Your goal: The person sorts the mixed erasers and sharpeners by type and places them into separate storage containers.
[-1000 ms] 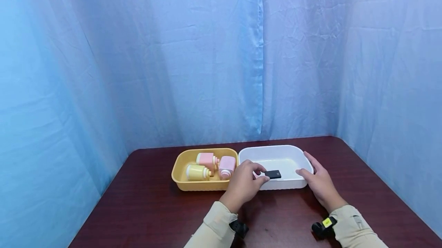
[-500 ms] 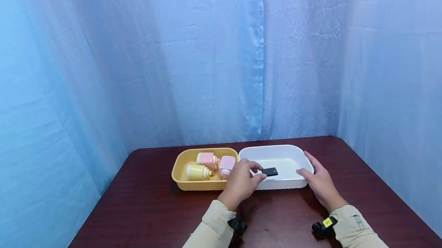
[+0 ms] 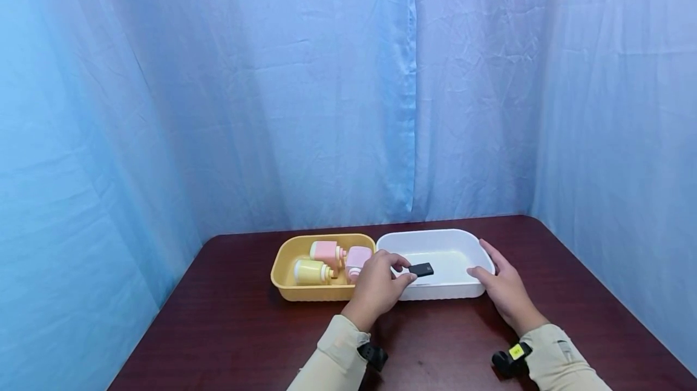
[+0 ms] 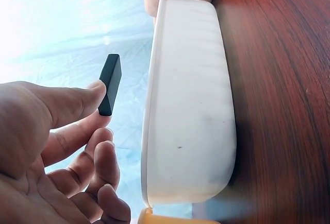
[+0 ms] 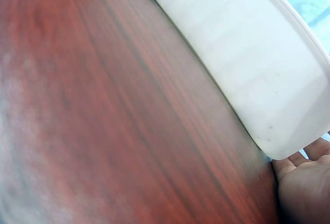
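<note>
My left hand (image 3: 379, 282) pinches a small flat black rectangular block (image 3: 421, 270) between thumb and fingers. In the left wrist view the black block (image 4: 109, 85) stands above the rim, apart from the white plastic bin (image 4: 188, 100). My right hand (image 3: 506, 288) grips the right end of the white bin (image 3: 452, 290), thumb over the rim and fingers along the outside. Its palm and some fingers (image 5: 304, 188) show at the bin's corner in the right wrist view. Part of the bin's near left side is hidden behind my left hand.
A yellow bin (image 3: 318, 294) stands against the white one on the left. In it lie a yellow toy-like bottle (image 3: 310, 272), a pink one (image 3: 325, 250) and a mauve one (image 3: 358, 258). Blue curtains (image 3: 327, 106) hang behind the dark red wooden table (image 3: 245, 330).
My left hand has shifted a little to the left and slightly up with the black block. The right hand and both bins stay put.
</note>
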Action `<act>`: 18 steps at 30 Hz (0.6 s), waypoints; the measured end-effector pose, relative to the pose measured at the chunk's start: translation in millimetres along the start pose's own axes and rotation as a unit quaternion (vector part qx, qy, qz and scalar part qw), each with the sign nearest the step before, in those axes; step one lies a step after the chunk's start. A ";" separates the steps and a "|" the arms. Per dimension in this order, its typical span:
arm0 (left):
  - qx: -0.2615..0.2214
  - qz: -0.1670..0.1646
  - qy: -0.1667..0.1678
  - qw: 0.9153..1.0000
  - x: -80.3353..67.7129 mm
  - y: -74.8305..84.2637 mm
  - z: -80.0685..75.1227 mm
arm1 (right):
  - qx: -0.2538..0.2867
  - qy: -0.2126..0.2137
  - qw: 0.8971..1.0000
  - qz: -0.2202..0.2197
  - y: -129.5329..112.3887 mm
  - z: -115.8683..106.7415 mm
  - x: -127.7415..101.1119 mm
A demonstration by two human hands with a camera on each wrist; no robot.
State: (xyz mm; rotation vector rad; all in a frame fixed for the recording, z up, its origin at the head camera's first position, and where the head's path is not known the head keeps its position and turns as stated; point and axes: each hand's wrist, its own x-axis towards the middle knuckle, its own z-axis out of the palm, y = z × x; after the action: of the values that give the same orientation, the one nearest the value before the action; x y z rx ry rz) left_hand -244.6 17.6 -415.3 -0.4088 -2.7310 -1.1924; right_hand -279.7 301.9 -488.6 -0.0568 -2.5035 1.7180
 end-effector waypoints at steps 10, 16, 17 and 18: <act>-0.004 -0.008 0.005 1.000 0.9 -2.4 -0.2 | 0.000 0.000 1.000 -0.011 0.1 -1.1 0.5; -0.004 -0.013 0.004 1.000 2.3 -4.2 0.0 | 0.001 -0.001 1.000 -0.007 -1.1 -1.2 -0.5; -0.004 -0.012 0.004 1.000 2.4 -4.4 0.0 | 0.000 -0.002 1.000 -0.006 -1.1 -1.2 -0.6; -0.004 -0.011 0.004 1.000 2.3 -4.7 0.0 | 0.000 -0.002 1.000 -0.006 -1.1 -1.2 -0.7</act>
State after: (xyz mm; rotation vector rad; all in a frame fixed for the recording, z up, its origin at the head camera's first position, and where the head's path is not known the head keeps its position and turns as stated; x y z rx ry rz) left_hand -248.2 15.0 -418.1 -0.3738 -2.7318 -1.2083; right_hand -278.8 302.5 -487.2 -0.0379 -2.5011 1.7160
